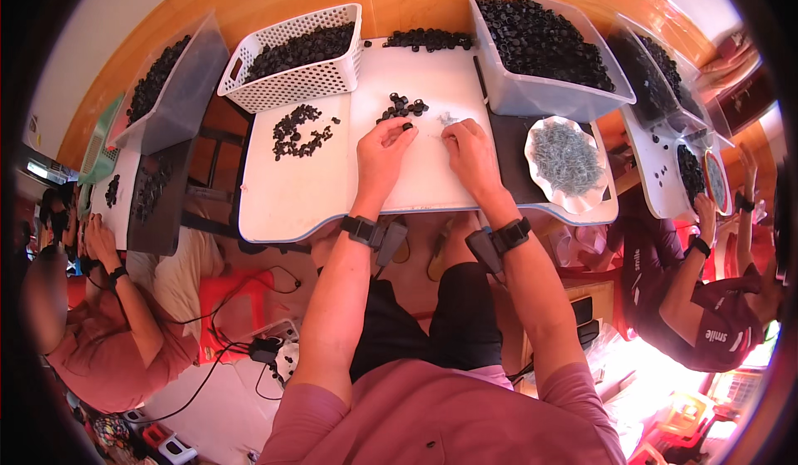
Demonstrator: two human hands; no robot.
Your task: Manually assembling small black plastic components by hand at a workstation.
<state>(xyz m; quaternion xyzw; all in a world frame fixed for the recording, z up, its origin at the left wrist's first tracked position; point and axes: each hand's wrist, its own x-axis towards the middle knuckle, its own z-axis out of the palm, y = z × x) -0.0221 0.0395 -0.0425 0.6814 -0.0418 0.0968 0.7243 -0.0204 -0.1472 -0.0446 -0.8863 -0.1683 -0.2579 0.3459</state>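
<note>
My left hand (381, 156) is closed, pinching a small round black part (407, 126) between thumb and fingertips above the white table. Just beyond it lies a loose cluster of similar black parts (404, 106). My right hand (472, 156) is a short way to the right, its thumb and fingers drawn together. Whatever its fingertips hold, if anything, is too small to make out. Right by those fingertips lies a small heap of thin clear pieces (447, 119). A larger scatter of black parts (299, 134) spreads over the left side of the table.
A white perforated basket (291, 91) and a clear plastic bin (553, 89), both full of black parts, stand at the back. More black parts (428, 39) lie between them. A scalloped white plate (539, 184) of thin clear pieces sits at right. People work on both sides.
</note>
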